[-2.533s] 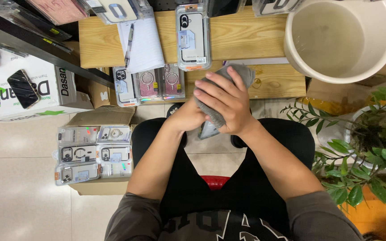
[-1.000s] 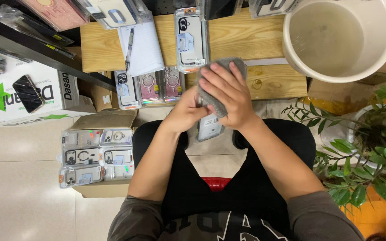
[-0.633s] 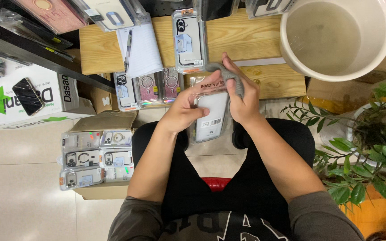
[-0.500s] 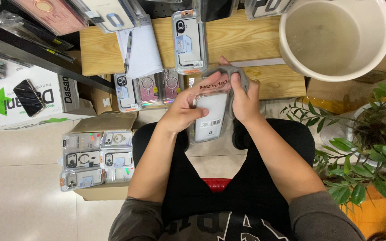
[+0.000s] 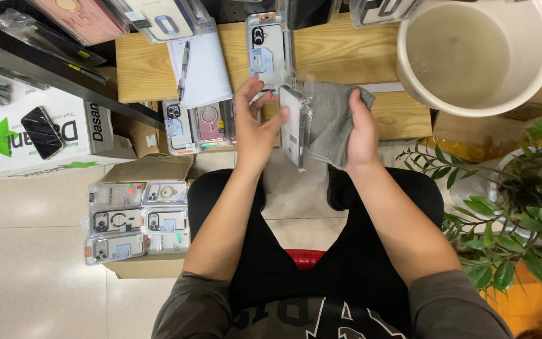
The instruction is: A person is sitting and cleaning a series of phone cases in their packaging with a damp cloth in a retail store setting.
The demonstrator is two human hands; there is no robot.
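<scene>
I sit over my lap in front of a low wooden table (image 5: 145,69). My right hand (image 5: 360,129) holds a grey cloth (image 5: 330,119) and, against it, a phone case in a clear plastic pack (image 5: 295,125) turned on edge. My left hand (image 5: 253,122) is spread open just left of the pack, its thumb touching the pack's edge. Another packed phone case (image 5: 266,47) lies on the table right behind the hands.
A large white bucket (image 5: 537,63) stands at the table's right end. Paper with a pen (image 5: 199,66) lies on the table. Several packed cases fill a cardboard box (image 5: 136,223) on the floor at left. A white carton (image 5: 89,129) bears a black phone (image 5: 43,132). A potted plant (image 5: 522,201) grows at right.
The pack, earlier held flat between both hands, is now turned on edge. My left hand has let go and opened. The cloth has shifted to the pack's right side in my right hand.
</scene>
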